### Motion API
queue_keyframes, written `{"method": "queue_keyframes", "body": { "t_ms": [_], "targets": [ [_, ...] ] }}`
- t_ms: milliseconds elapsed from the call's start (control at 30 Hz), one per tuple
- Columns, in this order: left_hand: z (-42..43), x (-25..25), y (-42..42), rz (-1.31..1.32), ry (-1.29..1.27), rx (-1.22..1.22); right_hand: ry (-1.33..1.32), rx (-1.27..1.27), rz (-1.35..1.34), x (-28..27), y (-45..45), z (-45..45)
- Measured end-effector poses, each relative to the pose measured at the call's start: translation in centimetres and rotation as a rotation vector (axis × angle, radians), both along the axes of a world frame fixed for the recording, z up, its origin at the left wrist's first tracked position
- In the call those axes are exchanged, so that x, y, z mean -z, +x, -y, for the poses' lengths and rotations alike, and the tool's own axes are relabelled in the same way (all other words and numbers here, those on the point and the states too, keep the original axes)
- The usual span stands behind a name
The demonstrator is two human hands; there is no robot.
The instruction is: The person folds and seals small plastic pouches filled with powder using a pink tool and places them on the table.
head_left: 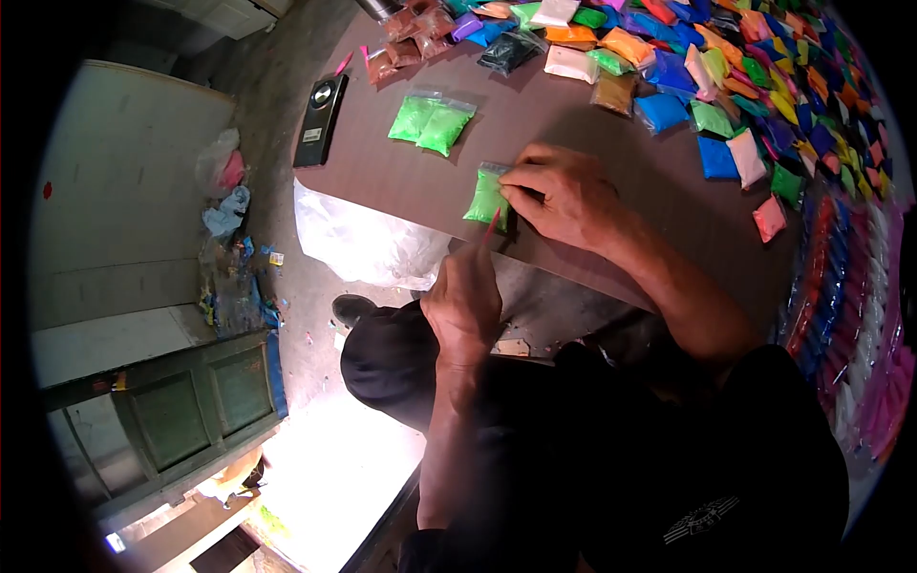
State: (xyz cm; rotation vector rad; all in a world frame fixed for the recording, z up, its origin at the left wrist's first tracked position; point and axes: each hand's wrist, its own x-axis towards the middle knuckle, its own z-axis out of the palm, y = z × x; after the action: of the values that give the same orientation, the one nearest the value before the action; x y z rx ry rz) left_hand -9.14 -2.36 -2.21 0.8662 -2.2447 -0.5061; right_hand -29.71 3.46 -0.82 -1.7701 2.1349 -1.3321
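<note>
Black cloth of our shirt [611, 458] fills the nearest part of the view, and beyond it our left hand [463, 301], somewhat blurred, has its grip closed around a slim pinkish-red stick [493, 222] that points up at the work. Just ahead, by the near edge of the brown, faintly grained counter [544, 119], lies the clear plastic packet of bright green filling [485, 199] that we are handling; its body is a plump, rounded square with a flatter see-through band along the far side. Our right hand [565, 196] comes in from the right, thumb and forefinger pinching the packet at its upper corner. We judge this one to be partway through, since both hands are busy at it; whether its band is closed, and whether the stick touches it, we cannot tell. Below the counter's edge, to the left, hangs crumpled, milky plastic sheeting [358, 239]. Farther across, a pair of matching green packets [413, 116] lies touching, no hand on them; they look finished to us, though that is only a guess. Near them rests a flat black oblong device with a round dial [315, 124], hard-edged beside the pillowy plastic. At the far side spreads a glossy heap of small pillow-shaped packets [718, 158] in blue, orange, pink, yellow and green, crinkled and overlapping; we take these as done too, but how many are left to handle does not show.
</note>
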Motion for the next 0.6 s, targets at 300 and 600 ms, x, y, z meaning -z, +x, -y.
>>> {"method": "queue_keyframes", "body": {
  "t_ms": [300, 600],
  "targets": [
    [1.1, -0.8, 0.8, -0.053, 0.075, -0.128, 0.030, 0.003, -0.021, 0.1, 0.0, 0.0],
    [1.5, 0.0, 0.5, -0.017, 0.082, -0.142, 0.016, -0.004, 0.031, 0.5, 0.1, 0.1]
  ]
}}
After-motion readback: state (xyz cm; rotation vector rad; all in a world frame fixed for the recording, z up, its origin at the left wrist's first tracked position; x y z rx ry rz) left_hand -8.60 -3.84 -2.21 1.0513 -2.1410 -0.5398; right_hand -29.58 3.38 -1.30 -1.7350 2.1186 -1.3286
